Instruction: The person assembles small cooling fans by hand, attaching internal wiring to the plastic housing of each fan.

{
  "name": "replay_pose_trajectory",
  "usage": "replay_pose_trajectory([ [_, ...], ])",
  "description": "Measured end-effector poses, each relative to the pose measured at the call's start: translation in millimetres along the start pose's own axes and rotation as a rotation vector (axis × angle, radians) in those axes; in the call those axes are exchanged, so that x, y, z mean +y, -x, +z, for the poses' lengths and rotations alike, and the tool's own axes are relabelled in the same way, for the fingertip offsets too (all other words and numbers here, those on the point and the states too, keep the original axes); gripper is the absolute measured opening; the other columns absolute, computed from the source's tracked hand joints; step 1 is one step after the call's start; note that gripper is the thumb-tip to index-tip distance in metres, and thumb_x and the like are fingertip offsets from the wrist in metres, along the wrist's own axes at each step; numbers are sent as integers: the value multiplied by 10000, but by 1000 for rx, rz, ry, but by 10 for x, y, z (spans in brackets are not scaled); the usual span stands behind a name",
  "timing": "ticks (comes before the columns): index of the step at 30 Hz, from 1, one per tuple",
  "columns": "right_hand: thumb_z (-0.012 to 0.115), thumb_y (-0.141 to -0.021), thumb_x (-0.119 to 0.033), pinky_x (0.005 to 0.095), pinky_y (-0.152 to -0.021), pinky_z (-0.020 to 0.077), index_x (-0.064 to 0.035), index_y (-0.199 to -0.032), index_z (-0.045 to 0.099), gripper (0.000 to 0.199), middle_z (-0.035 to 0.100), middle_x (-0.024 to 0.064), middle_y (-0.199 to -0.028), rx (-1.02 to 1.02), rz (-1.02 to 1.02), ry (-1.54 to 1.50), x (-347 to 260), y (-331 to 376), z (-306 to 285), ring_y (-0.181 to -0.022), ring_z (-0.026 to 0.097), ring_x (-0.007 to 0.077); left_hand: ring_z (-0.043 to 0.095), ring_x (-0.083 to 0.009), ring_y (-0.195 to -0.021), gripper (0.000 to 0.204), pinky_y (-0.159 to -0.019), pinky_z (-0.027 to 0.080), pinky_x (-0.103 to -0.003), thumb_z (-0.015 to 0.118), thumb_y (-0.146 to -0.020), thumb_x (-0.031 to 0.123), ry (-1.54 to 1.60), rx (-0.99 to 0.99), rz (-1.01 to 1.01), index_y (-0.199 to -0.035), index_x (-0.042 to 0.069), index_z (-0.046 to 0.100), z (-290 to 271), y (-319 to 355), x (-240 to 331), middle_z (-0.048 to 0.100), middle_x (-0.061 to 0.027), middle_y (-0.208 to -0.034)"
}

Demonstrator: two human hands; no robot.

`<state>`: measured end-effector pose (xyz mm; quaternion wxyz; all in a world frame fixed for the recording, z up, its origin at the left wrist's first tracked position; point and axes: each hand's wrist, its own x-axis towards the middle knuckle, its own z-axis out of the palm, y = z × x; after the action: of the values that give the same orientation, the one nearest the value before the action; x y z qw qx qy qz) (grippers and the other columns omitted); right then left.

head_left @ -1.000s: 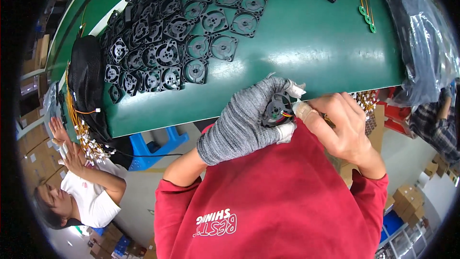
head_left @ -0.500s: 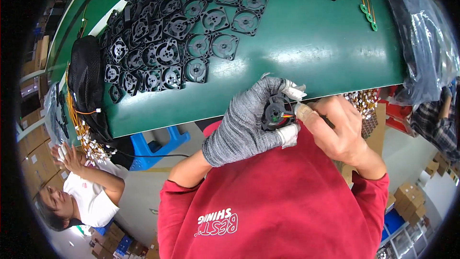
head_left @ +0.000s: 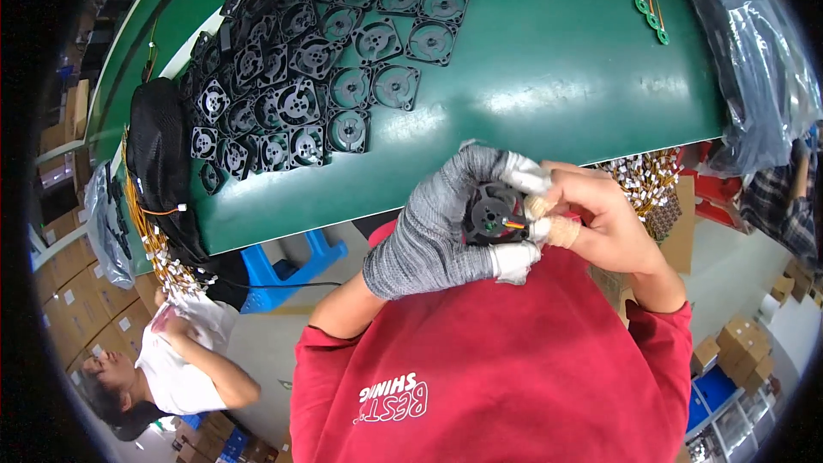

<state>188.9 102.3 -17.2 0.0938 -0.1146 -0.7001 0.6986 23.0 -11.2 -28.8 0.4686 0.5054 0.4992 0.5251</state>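
A green workbench (head_left: 549,77) filled the upper half of the head view, its near edge curving across the middle of the frame. At the left edge of the picture brown cardboard boxes (head_left: 64,291) were stacked, some with small pale labels, and more boxes showed at the lower right. A clear plastic bag (head_left: 107,223) hung at the left end of the bench, and a dark glossy plastic bag (head_left: 754,60) lay at the upper right.

The small black fan (head_left: 495,213) was held just below the bench's near edge, at the centre of the frame, above the person's red shirt. It was a square dark frame with a round hub and short coloured wires on its right side. The left hand (head_left: 433,231), in a grey knitted glove with white fingertips, was closed around the fan. The right hand (head_left: 604,223), bare with tape on its fingertips, pinched at the fan's wire side, fingers together.

Many like black fan frames (head_left: 317,77) lay spread over the upper left of the bench, beside a black mesh bag (head_left: 159,154). Yellow wire bundles (head_left: 159,253) hung below it. Green-ended leads (head_left: 650,0) lay at the top right. A blue stool (head_left: 287,261) stood under the bench, and another person (head_left: 180,369) sat at the lower left.
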Motion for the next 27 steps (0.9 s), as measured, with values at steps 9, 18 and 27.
replay_pose_trajectory([
  [9,560,-827,-16,218,-589,449,35,-926,501,127,567,57,-789,177,246,-277,-28,77,49,-672,543,75,472,-196,-1108,659,-925,376,-311,742,-644,120,-87,-9,-37,-1225,65,436,-20,-34,12,470,-95,-1204],
  [18,571,-811,-20,210,-572,423,33,-911,521,124,572,52,-766,176,118,-23,39,47,21,-630,512,61,532,-100,-782,370,-724,446,-258,678,-724,190,40,-36,-328,-1024,15,550,-112,22,-23,572,-38,-844],
  [27,576,-824,-54,188,-610,418,27,-954,506,168,543,17,-755,224,99,-220,69,28,63,-652,500,43,551,-126,-749,340,-697,451,-267,693,-706,193,135,41,-304,-962,14,559,-87,58,-98,569,-61,-796],
])
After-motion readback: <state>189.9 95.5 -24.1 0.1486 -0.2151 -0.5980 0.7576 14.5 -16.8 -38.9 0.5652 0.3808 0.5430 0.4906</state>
